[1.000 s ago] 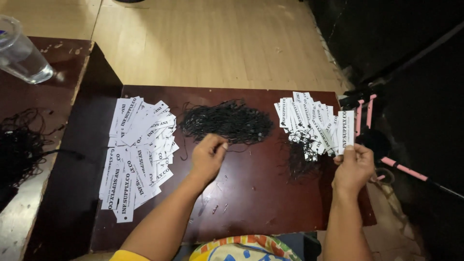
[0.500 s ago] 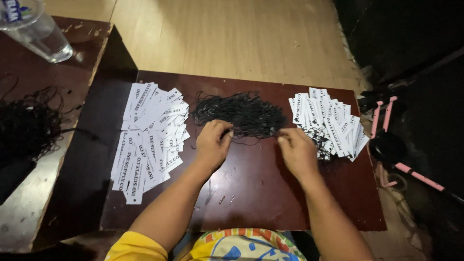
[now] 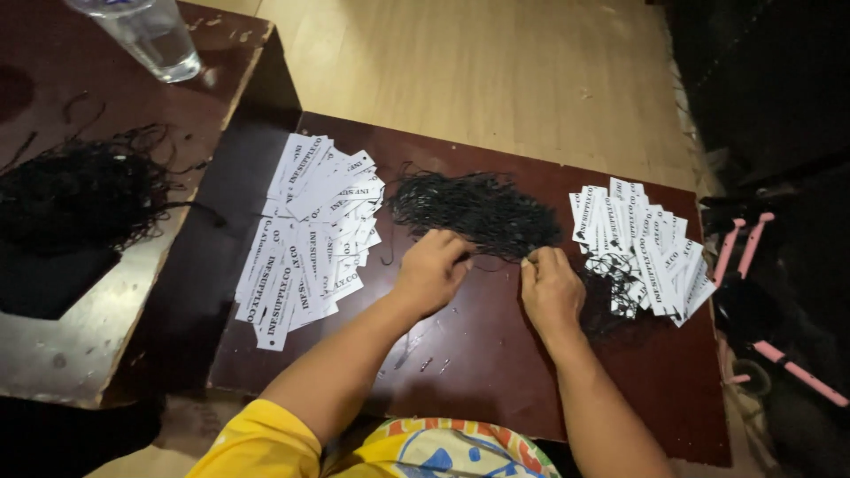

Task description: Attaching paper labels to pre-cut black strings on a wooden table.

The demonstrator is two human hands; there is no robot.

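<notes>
While both hands (image 3: 431,273) (image 3: 550,288) pinch at cord pile (image 3: 478,211), strung tags (image 3: 642,248) lie right; larger unstrung stack (image 3: 310,235) waits left.

2 fanned white tag piles (image 3: 310,235), seemingly paper

Black strings (image 3: 478,211), white tags (image 3: 310,235) with black print, dark reddish-brown table (image 3: 496,354), yellow sleeve (image 3: 257,443)

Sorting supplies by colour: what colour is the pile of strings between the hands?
Black, seen in the head view: the pile of strings on the dark red-brown table.
</notes>
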